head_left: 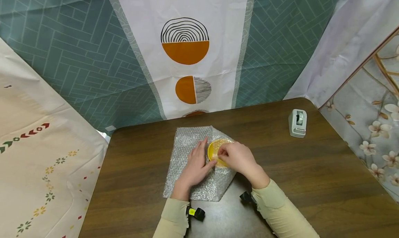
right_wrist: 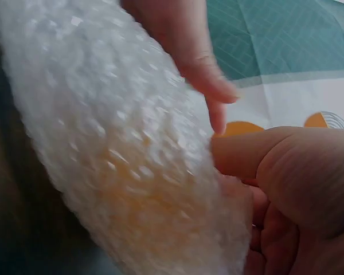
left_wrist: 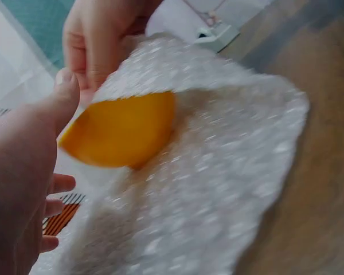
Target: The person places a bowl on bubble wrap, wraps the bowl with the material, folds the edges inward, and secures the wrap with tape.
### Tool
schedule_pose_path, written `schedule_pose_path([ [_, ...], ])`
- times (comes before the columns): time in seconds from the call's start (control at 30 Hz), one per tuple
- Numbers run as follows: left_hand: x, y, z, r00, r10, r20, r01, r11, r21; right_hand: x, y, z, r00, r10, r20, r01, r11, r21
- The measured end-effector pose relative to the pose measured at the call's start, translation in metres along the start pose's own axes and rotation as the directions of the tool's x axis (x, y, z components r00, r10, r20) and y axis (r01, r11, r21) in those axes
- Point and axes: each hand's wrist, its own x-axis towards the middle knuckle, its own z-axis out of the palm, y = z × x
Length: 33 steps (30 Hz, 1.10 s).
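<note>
The right hand point(head_left: 239, 156) pinches bubble wrap point(head_left: 184, 158) folded over the yellow bowl point(head_left: 210, 151), whose bare side lies just left of that pinch. Left of the bowl, the left hand point(head_left: 196, 164) extends its fingers, thumb beside the bowl's rim; well right of it stands a tape dispenser point(head_left: 297, 123).

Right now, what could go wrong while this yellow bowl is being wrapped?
The bubble wrap may spring back if the right hand releases it. The yellow bowl could slip out, as part of it is uncovered. The tape dispenser stands apart from the wrap, so reaching it might loosen the fold.
</note>
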Motion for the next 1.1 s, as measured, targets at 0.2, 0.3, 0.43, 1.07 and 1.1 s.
schedule_pose_path([
  [0.2, -0.004, -0.016, -0.022, 0.998, -0.05, -0.045, 0.048, 0.998, -0.047, -0.001, -0.009, 0.008, 0.999, -0.025, -0.022, 0.023, 0.997, -0.068],
  [0.3, -0.008, -0.026, -0.034, 0.991, -0.089, -0.095, 0.081, 0.993, -0.084, -0.001, -0.012, 0.011, 0.998, -0.05, -0.045, 0.046, 0.995, -0.083],
  [0.43, -0.012, -0.037, -0.048, 0.978, -0.147, -0.145, 0.13, 0.984, -0.119, -0.001, -0.015, 0.015, 0.996, -0.067, -0.055, 0.06, 0.991, -0.117],
  [1.07, -0.014, -0.05, -0.062, 0.949, -0.139, -0.284, 0.106, 0.986, -0.128, -0.016, -0.014, -0.001, 0.951, -0.16, 0.263, 0.221, 0.95, -0.222],
  [1.1, -0.015, -0.051, -0.062, 0.949, -0.141, -0.283, 0.109, 0.986, -0.125, -0.017, -0.013, -0.001, 0.947, -0.164, 0.275, 0.229, 0.948, -0.223],
])
